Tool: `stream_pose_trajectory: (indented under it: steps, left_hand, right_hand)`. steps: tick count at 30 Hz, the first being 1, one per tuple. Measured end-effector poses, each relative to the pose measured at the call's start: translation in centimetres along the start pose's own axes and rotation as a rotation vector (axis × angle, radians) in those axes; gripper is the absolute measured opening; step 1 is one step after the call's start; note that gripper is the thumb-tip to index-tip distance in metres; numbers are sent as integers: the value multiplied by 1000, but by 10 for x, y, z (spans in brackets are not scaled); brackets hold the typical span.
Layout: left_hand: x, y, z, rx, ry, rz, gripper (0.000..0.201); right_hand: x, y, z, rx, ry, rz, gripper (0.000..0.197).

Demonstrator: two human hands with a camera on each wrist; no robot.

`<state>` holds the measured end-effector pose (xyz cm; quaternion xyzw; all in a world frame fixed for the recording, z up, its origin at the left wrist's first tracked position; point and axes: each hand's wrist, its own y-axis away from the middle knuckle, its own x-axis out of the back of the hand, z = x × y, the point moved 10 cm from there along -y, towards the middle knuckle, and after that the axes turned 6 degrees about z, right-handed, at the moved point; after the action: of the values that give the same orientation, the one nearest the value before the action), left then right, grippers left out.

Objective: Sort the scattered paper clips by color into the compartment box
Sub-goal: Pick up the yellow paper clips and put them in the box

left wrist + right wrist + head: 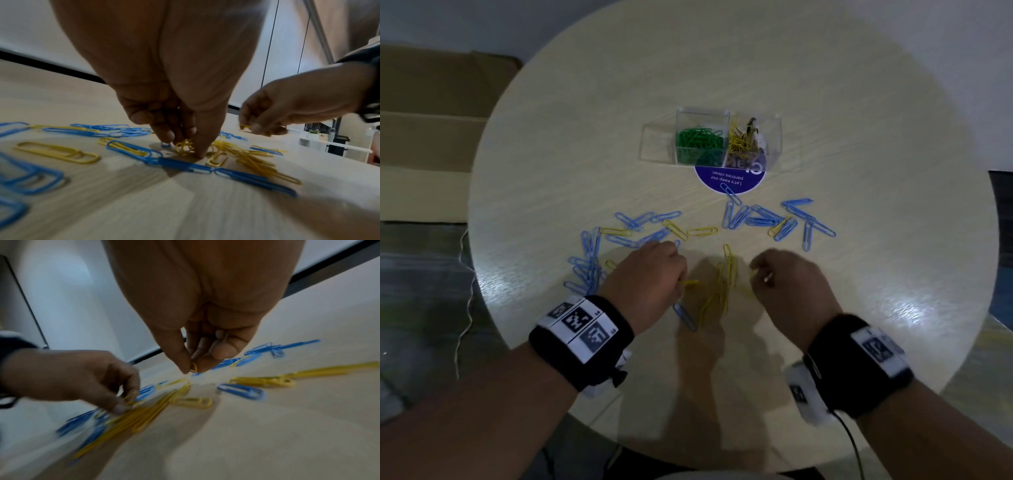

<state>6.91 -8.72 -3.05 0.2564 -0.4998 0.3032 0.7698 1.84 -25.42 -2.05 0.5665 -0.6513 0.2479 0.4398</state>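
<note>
While both hands work low over the round table, I'm reading these yellow paper clips as featherweight, stiff bent wire with a slick coating, lying flat and apt to hook into each other, so I'd want a fingertip pinch at a rounded end and a little shake to free any neighbours. My left hand is palm down, fingers curled, thumb and fingertips gathered on a small tangle of yellow clips right at the table surface. My right hand hovers just above the table, wrist raised, thumb and forefinger pinching a single yellow clip, the other fingers tucked in. Between the two hands lies the main yellow pile, with blue paper clips strewn in an arc beyond and to the left. Further back, the clear compartment box sits partly on a purple round sticker, green clips in one section, yellow in the next; nothing blue in it that I can make out
</note>
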Motion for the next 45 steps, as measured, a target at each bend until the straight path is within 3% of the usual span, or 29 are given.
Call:
stream_pose_trajectory:
  steps: [2,6,10,17,25,31,36,42,45]
  left_hand:
    - [-3,5,-1,47,15,-18,11]
    - [-3,10,-3,117,13,10,15]
    - [-1,11,-4,138,26,43,13]
    - [8,6,-9,247,104,62,7]
    - [66,-69,-30,430,449,357,9]
    - [98,-148,-29,419,485,477,12]
    - [79,-190,-30,438,347,356,33]
    - [92,-150,-56,484,520,558,27]
    - [100,-117,-63,518,561,568,19]
  right_hand:
    - [-2,-25,1,-49,57,-8,17]
    - [-23,-36,-12,-31,172,-163,37]
    - [-31,-27,-23,44,179,-136,23]
    - [-34,-20,-16,23,168,-161,24]
    - [-29,-16,-15,103,65,-204,17]
    - [13,-31,18,-64,-210,-33,16]
    - [63,-60,21,-74,-344,106,19]
    - [97,-125,3,-126,-496,196,13]
    - [95,-162,-9,-130,-418,237,13]
